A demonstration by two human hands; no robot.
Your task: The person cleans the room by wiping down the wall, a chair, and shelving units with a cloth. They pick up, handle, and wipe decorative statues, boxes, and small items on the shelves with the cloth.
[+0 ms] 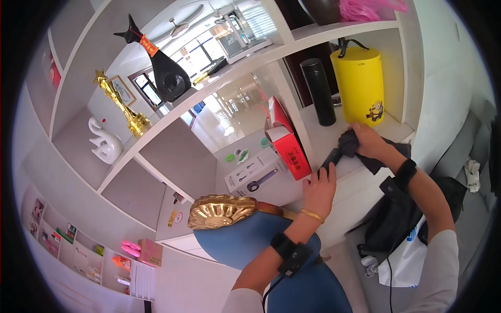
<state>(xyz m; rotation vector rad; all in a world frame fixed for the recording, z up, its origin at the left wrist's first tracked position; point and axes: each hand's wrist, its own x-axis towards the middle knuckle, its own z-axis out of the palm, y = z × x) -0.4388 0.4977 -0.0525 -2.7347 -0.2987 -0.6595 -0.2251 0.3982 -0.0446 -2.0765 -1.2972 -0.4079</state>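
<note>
My left hand [320,189] is at the lower end of a slim black object [330,158], with its fingers closed around that end. What kind of object it is, I cannot make out. A dark grey cloth [383,157] is bunched in my right hand [367,142], its loose part hanging over the shelf edge. Part of the cloth meets the upper end of the black object. Behind my hands stand a black cylindrical flask [318,93] and a yellow canister [359,86] with a dark strap. Left of my left hand is an open red box [287,146].
A white box with a printed appliance [258,176] lies beside the red box. A blue chair with a gold-trimmed back [224,214] stands below the shelf. Higher up are a black vase-like ornament [167,73], gold trophy [122,107] and white swan [106,143]. Bags [391,224] lie on a grey sofa.
</note>
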